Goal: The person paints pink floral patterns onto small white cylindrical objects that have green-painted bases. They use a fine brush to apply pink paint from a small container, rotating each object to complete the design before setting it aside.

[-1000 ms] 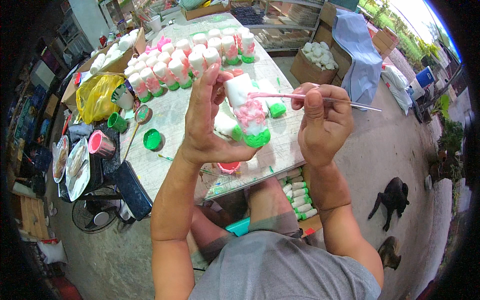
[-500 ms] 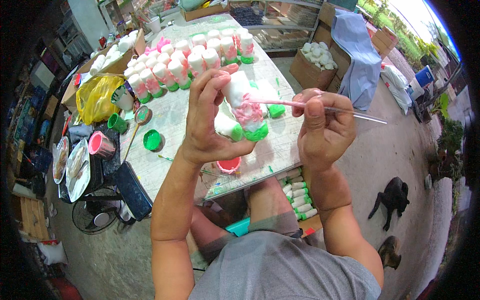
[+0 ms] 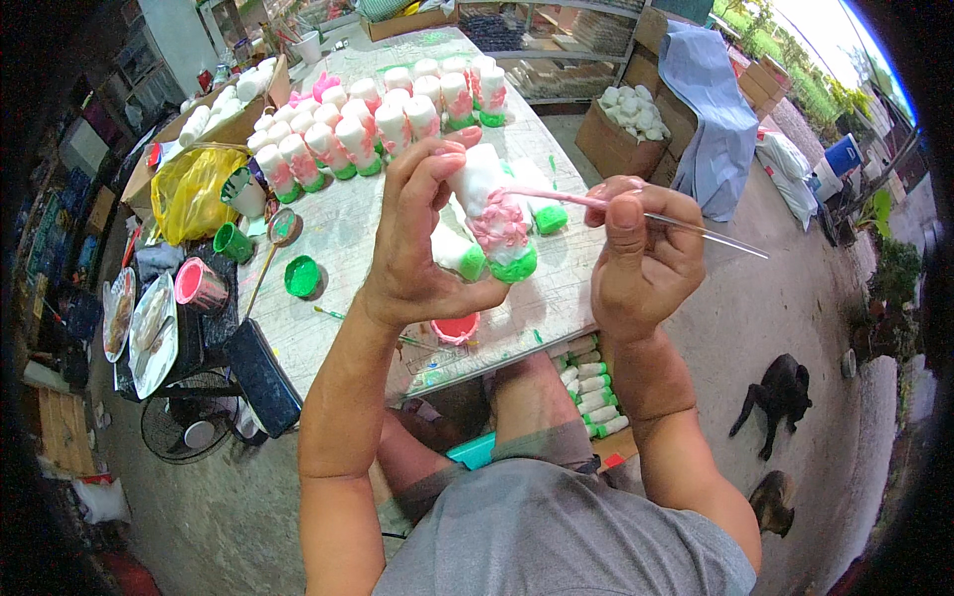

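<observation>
My left hand (image 3: 422,233) grips a white cylindrical figurine (image 3: 500,221) by its two ends, thumb under the green base and fingers at the white top. Pink paint covers raised shapes on its middle. In my right hand (image 3: 646,248) a slender paintbrush (image 3: 556,198) is pinched, its pink end touching the upper edge of the painted part and its clear handle pointing right. Behind the held piece, other white pieces with green ends (image 3: 549,217) lie on the table. Below my left hand stands a small pot of pink-red paint (image 3: 455,328).
Rows of white, pink and green figurines (image 3: 353,136) stand on the table (image 3: 397,371). Left are green paint pots (image 3: 302,277), a pink paint can (image 3: 200,286) and a yellow bag (image 3: 195,195). A box of green-ended pieces (image 3: 600,402) sits below; a black animal (image 3: 773,402) lies right.
The figurine has tipped slightly, its base shifting a little to the right. The brush has moved slightly up at its pink end, and its handle now slopes further down to the right.
</observation>
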`<state>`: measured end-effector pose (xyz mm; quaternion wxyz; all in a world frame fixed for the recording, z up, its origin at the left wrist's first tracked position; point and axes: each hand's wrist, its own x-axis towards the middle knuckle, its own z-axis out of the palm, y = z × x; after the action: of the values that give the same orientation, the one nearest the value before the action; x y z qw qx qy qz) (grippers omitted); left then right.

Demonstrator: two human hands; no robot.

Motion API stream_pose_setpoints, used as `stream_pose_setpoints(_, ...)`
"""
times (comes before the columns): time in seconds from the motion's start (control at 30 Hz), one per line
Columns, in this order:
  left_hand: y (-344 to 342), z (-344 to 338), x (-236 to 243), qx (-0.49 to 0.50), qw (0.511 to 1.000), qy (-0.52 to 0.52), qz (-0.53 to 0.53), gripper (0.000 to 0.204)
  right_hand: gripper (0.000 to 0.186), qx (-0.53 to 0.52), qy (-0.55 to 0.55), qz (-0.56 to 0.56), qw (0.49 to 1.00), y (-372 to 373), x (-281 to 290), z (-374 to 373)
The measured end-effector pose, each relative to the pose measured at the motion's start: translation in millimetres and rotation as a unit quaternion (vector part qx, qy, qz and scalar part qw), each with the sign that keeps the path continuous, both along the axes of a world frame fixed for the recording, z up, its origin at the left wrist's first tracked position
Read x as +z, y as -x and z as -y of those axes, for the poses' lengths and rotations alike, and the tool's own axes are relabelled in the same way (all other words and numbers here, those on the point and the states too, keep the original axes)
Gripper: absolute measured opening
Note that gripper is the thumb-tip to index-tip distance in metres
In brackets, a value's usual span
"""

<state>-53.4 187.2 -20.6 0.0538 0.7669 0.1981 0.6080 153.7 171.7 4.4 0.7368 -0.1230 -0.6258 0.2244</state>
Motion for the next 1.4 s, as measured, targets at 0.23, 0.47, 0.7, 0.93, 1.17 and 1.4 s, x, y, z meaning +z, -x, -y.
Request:
stream_pose_setpoints(0.23,-3.8,2.8,2.6,0.005,1.000,0.004,-0.006,0.104,0.018,0.042,0.018,0.016,0.999,-4.0,4.4,-1.2)
stream_pose_setpoints(0.47,4.1,10.5,8.3,0.045,0.997,0.013,-0.059,0.103,0.020,-0.044,-0.137,0.120,0.982,-11.7,4.7,-7.9)
stream_pose_setpoints(0.7,3.1,8.4,6.4,0.043,0.998,0.014,-0.051,0.102,0.017,-0.112,-0.222,0.246,0.937,-14.8,10.1,-2.1)
stream_pose_setpoints(0.93,5.1,9.2,9.1,0.060,0.995,-0.005,-0.080,0.102,0.024,-0.095,-0.163,0.286,0.940,-22.3,16.3,8.9)
stream_pose_setpoints(1.17,0.7,9.9,8.5,0.039,0.996,-0.008,-0.085,0.102,0.019,-0.032,0.004,0.126,0.992,-15.0,16.3,-1.2)
stream_pose_setpoints(1.4,2.3,8.4,7.2,0.046,0.994,-0.013,-0.094,0.103,0.018,0.019,0.011,0.016,1.000,-8.0,10.0,-3.3)
